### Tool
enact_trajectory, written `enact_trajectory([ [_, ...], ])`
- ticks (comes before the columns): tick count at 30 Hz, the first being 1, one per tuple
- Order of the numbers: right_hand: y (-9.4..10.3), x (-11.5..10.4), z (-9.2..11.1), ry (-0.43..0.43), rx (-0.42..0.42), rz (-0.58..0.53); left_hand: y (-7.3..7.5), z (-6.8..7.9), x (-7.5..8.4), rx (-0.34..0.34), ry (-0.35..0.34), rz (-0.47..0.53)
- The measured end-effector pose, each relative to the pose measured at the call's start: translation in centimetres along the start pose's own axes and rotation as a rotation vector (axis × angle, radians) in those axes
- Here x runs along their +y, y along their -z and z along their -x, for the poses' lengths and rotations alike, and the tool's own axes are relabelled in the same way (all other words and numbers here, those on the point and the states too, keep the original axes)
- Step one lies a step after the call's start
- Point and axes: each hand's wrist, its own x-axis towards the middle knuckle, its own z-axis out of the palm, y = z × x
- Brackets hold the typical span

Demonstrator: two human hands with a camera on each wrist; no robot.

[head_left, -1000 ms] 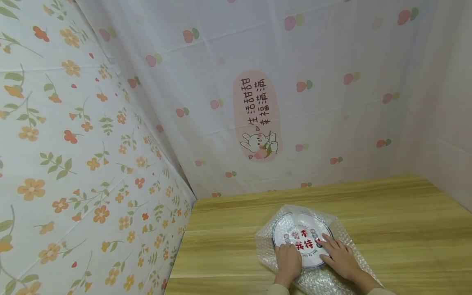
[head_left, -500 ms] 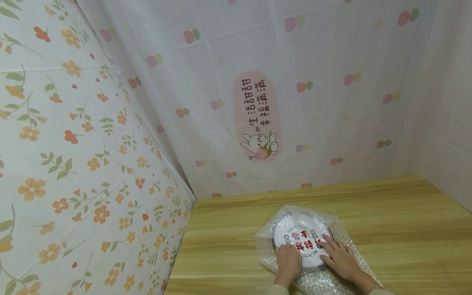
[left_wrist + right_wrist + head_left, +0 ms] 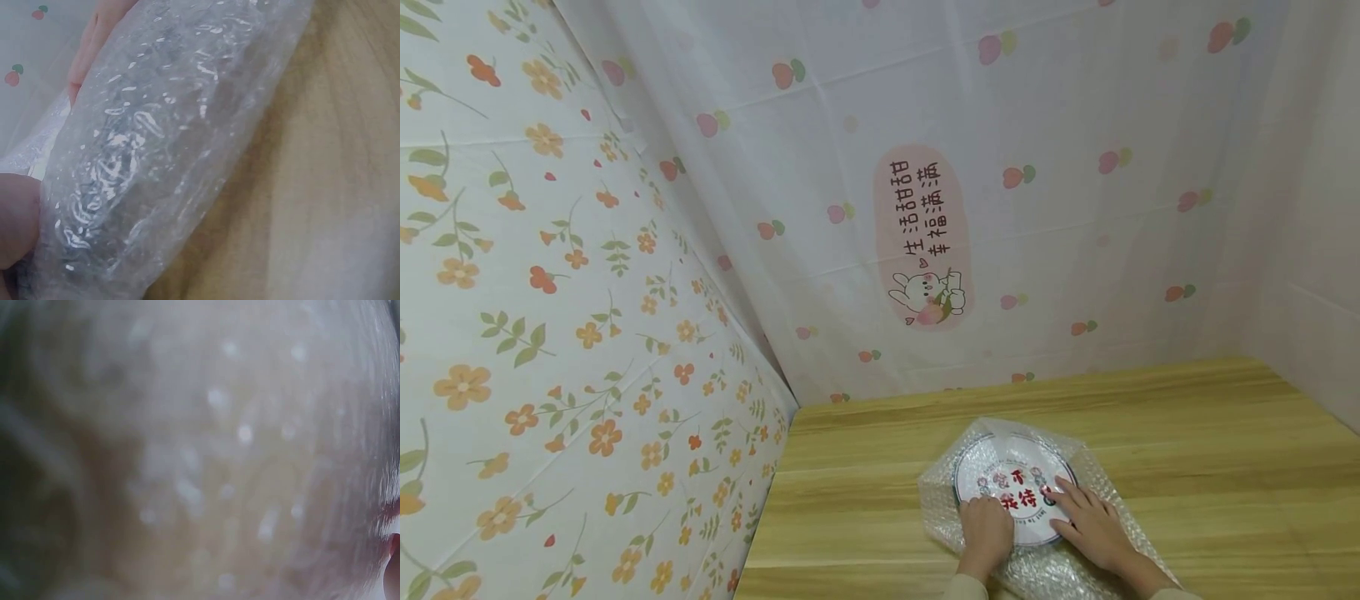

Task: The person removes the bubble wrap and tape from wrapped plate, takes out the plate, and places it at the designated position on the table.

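Note:
A round white plate (image 3: 1011,467) with a dark rim and red characters lies on the table, with clear bubble wrap (image 3: 943,508) over and around it. My left hand (image 3: 987,533) is at the plate's near left side, its fingers curled on the wrap. On the near right, my right hand (image 3: 1093,525) rests on the wrapped plate with spread fingers. Crinkled bubble wrap (image 3: 150,137) fills much of the left wrist view, a fingertip (image 3: 19,219) touching its edge. The right wrist view is blurred wrap (image 3: 250,456) close up.
The wood-grain table (image 3: 850,483) stretches out on both sides of the wrap. A floral cloth (image 3: 587,333) hangs along the left edge. Behind the table hangs a pale curtain (image 3: 1060,250) with a rabbit print, and another pale cloth (image 3: 1315,250) stands at right.

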Motion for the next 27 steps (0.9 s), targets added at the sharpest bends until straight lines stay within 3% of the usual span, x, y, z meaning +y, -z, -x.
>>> enact_trajectory([
  [7, 0.09, -0.05, 0.04, 0.0, -0.005, 0.008, 0.13, -0.25, -0.28, 0.008, -0.01, 0.082],
  [13, 0.06, -0.03, 0.06, 0.001, -0.007, 0.014, 0.54, -0.64, -0.04, -0.065, 0.062, 0.189],
  [16, -0.05, 0.05, 0.11, 0.005, 0.002, 0.012, 0.43, -0.69, 0.17, -0.065, 0.108, 0.225],
  [22, -0.33, 0.19, 0.2, 0.008, 0.004, 0.006, -0.27, -0.48, 0.6, -0.052, 0.156, 0.16],
  [27, -0.22, 0.18, 0.0, 0.012, 0.006, 0.006, -0.14, -0.73, 0.69, -0.038, 0.156, 0.125],
])
